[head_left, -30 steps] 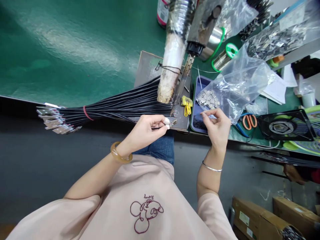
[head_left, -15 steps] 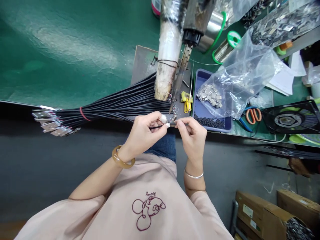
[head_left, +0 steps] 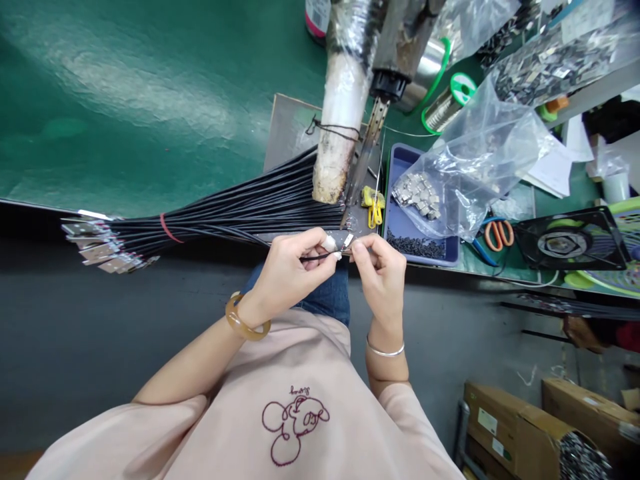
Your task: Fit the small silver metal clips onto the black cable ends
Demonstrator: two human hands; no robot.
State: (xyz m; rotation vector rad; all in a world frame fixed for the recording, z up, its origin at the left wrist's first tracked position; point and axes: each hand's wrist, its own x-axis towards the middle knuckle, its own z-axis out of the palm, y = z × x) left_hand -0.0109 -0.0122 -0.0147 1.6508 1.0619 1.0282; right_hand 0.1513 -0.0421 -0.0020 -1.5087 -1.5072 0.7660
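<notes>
My left hand [head_left: 293, 267] pinches the end of one black cable [head_left: 315, 256] just in front of the bench edge. Against that cable end my right hand [head_left: 381, 272] pinches a small metal part [head_left: 348, 241]; the fingertips of both hands nearly touch. A banded bundle of black cables [head_left: 225, 210] lies across the bench to the left, with metal connectors [head_left: 97, 243] at its far end. Just beyond my hands stands a taped machine post [head_left: 340, 127] on a grey plate [head_left: 293, 130].
A blue tray [head_left: 420, 233] right of the plate holds a clear bag of small metal shells [head_left: 417, 195] and tiny dark parts. Yellow clips [head_left: 373, 203], orange-handled scissors [head_left: 495, 233], a black fan [head_left: 570, 243] and solder spools [head_left: 450, 100] sit nearby. Cardboard boxes [head_left: 505, 427] stand on the floor.
My right hand left the blue tray, came left and met my left hand at the cable end. My left hand has kept its pinch on the cable.
</notes>
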